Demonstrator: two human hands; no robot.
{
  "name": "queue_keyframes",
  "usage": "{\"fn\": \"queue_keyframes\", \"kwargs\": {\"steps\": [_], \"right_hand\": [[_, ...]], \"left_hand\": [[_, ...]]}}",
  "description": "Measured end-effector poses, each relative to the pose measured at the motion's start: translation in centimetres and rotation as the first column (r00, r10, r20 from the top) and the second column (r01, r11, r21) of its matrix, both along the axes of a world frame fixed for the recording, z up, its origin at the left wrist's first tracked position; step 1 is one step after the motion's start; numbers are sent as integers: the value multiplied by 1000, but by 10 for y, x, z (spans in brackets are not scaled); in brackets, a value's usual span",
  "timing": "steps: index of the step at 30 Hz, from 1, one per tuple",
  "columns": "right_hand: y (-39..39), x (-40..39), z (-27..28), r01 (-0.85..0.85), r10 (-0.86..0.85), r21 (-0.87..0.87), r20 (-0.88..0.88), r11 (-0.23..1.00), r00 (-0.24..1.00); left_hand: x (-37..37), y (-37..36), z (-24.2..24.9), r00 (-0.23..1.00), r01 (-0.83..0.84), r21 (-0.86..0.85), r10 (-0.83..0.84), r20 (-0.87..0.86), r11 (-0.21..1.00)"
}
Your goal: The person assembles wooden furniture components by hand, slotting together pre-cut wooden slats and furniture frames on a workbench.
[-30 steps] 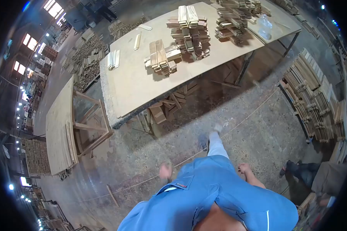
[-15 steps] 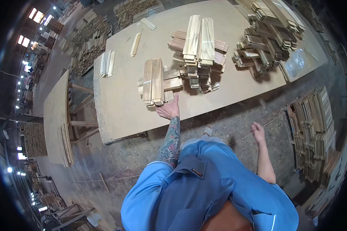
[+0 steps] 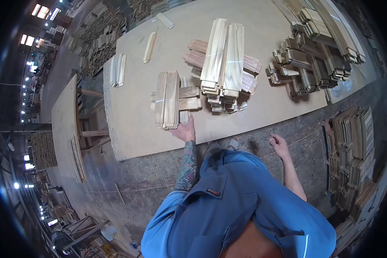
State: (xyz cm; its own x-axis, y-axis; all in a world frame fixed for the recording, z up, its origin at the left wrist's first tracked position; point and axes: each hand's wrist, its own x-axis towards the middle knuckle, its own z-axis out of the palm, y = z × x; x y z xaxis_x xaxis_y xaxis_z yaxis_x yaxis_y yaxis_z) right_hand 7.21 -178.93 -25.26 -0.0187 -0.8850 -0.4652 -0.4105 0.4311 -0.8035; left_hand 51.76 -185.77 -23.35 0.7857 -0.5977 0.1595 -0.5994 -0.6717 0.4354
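Observation:
My left hand (image 3: 185, 130) is at the near end of a small crisscross stack of wooden slats (image 3: 167, 101), touching the lower slat ends; its fingertips are partly hidden by the wood. Farther right, a taller stack with long pale slats on top (image 3: 222, 60) stands on the large board table (image 3: 137, 139). My right hand (image 3: 279, 145) hangs beyond the table's near edge over the floor, its fingers curled and nothing visible in them.
Dark crisscrossed slats (image 3: 305, 64) are piled at the table's right. Loose slats (image 3: 118, 70) lie at the left, with single pieces (image 3: 150, 47) behind. Another slat pile (image 3: 352, 146) stands at the lower right, and a leaning panel (image 3: 64, 120) at the left.
The view has shifted and come closer to the stacks. My left hand remains at the small stack's near end. My right hand has moved slightly left, still off the table.

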Motion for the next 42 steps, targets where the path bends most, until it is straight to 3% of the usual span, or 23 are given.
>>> {"fn": "queue_keyframes", "kwargs": {"steps": [2, 7, 9, 11, 13, 14, 15, 16, 17, 18, 21, 22, 24, 25, 27, 28, 29, 30, 31, 33, 34, 36, 42], "right_hand": [[-15, 2, 18, 16, -16, -16, -2, 1000, 1000], [-52, 8, 46, 56, -59, -142, -20, 988, 998], [-71, 19, 59, 114, -97, -198, 91, 974, 991], [-94, 35, 69, 139, -111, -238, 127, 961, 986], [-118, 51, 72, 155, -112, -279, 166, 948, 980], [-133, 59, 70, 186, -138, -228, 209, 956, 968], [-150, 68, 68, 210, -162, -173, 254, 962, 953], [-166, 80, 66, 208, -160, -165, 262, 964, 952], [-184, 90, 65, 265, -197, -199, 305, 944, 932], [-200, 98, 64, 313, -225, -229, 344, 922, 912], [-245, 122, 70, 343, -255, -125, 450, 931, 856], [-257, 126, 72, 283, -175, -164, 477, 945, 862], [-268, 132, 72, 239, -172, -89, 463, 967, 869], [-272, 133, 72, 204, -175, -16, 450, 979, 876], [-277, 136, 71, 225, -203, 1, 438, 974, 876], [-275, 138, 81, 218, -198, 3, 430, 976, 881], [-274, 142, 93, 212, -195, 7, 421, 977, 886], [-276, 148, 104, 241, -232, 52, 526, 969, 818], [-278, 155, 115, 254, -244, 53, 516, 966, 821], [-283, 165, 130, 391, -523, 349, 610, 852, 595], [-290, 151, 94, 180, -319, 264, 814, 947, 486], [-294, 151, 94, 222, -327, 245, 793, 944, 515], [-290, 167, 105, 341, -329, 116, 657, 933, 678]], "left_hand": [[12, 5, -9, 991, 42, -45, -36, 128, 998], [28, 11, 7, 994, 57, 14, -58, 90, 998], [28, 11, 3, 997, 63, -18, -62, 56, 998], [17, 16, 16, 998, 46, 68, -48, 29, 997], [5, 38, 28, 990, 127, -85, -131, -49, 988], [-13, 54, 40, 985, 167, -223, -172, -3, 960], [-29, 63, 58, 986, 161, -223, -165, 1, 961], [-41, 72, 81, 956, 241, -234, -271, -110, 942], [-46, 76, 101, 903, 312, -253, -369, -221, 916], [-42, 53, 116, 849, 423, -318, -493, -188, 848], [-29, -63, 151, 716, 326, -580, -595, -365, 747], [-12, -99, 132, 544, 193, -585, -582, -605, 788], [0, -155, 117, 286, -78, -460, -422, -860, 885], [4, -171, 110, 282, -72, -459, -423, -861, 886], [7, -196, 93, 44, -195, -157, -152, -987, 968], [11, -197, 76, -93, -86, -273, -280, -955, 958], [9, -200, 69, -109, -79, -265, -273, -956, 961], [5, -204, 62, -245, -99, -242, -259, -934, 965], [1, -208, 55, -375, -115, -216, -244, -894, 970], [-2, -210, 27, -395, -175, -126, -187, -899, 976], [0, -214, 10, -399, -101, -193, -217, -891, 976], [-1, -224, 6, -413, -12, -256, -238, -879, 967], [-4, -221, 34, -437, -5, -88, -81, -896, 996]]}}
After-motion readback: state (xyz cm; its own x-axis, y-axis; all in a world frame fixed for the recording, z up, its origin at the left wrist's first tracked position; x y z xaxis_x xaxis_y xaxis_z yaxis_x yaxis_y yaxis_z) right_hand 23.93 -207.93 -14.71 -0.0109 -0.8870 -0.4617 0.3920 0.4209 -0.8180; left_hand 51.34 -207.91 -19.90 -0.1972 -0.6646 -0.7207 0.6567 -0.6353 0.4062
